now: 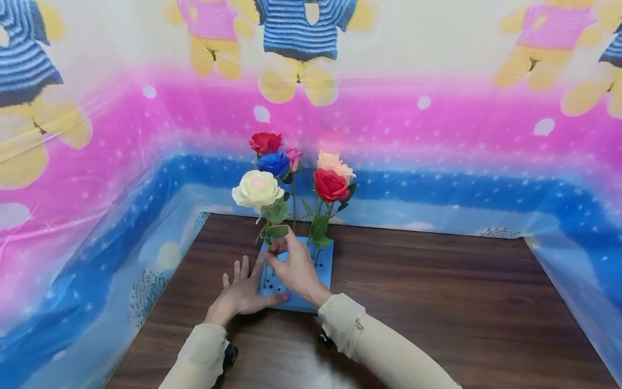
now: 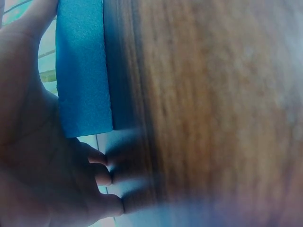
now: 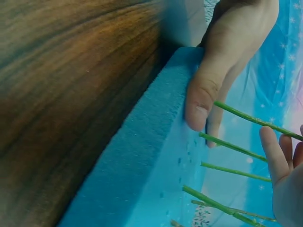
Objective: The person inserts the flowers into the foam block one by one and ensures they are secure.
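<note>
My right hand (image 1: 298, 270) pinches the green stem of an artificial rose, apparently the white rose (image 1: 258, 189), above a blue foam block (image 1: 303, 303) with rows of small holes. In the right wrist view its fingers are at a thin stem (image 3: 246, 116); whether that stem's lower end sits in a hole, I cannot tell. My left hand (image 1: 245, 294) rests at the block's near left corner, fingers spread, thumb on the top face. The left wrist view has the block's side (image 2: 85, 71) beside the left palm (image 2: 33, 156). Several other stems stand upright in the block.
Behind the white rose are a red rose (image 1: 265, 142), a blue rose (image 1: 274, 163) and a pink rose (image 1: 293, 158). Another red rose (image 1: 331, 185) and a peach rose (image 1: 335, 163) stand on the right. The dark wooden table (image 1: 437, 302) meets a printed cloth (image 1: 413, 200) behind.
</note>
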A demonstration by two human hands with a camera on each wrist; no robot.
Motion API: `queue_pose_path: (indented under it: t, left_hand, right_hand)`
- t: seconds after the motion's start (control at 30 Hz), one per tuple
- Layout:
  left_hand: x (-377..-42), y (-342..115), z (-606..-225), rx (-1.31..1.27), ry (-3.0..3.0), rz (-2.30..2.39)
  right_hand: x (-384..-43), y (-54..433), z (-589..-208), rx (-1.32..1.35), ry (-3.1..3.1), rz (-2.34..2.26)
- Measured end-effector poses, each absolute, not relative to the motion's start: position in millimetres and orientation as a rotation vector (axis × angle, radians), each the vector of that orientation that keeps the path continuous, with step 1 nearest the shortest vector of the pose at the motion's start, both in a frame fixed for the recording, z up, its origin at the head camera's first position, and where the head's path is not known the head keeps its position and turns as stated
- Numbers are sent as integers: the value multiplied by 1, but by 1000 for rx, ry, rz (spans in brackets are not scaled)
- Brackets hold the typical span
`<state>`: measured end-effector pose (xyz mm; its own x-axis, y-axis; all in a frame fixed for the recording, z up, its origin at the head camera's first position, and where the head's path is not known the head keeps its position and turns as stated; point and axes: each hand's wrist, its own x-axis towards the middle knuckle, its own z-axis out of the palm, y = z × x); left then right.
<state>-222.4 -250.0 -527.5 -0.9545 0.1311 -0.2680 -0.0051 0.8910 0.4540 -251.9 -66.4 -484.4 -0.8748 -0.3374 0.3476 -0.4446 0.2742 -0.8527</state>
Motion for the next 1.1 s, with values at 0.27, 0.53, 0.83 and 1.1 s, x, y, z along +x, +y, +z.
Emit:
queue_pose_path:
  t: [0.27,0.53,0.83,1.1]
  left_hand:
    - [-222,-244,-526,89,2771,658]
    - [-223,-242,-522,108,2778,652]
    - [-224,-242,-522,93,2766,666]
    - [-220,-242,-525,88,2765,693]
  right_hand:
    - [-248,-54,-491,694,-2446,1764]
    - [-242,-38,-485,673,-2425,1921]
    - [-232,-11,-472,752,-2277,2079]
    - [-220,21,-455,770,-2098,2251]
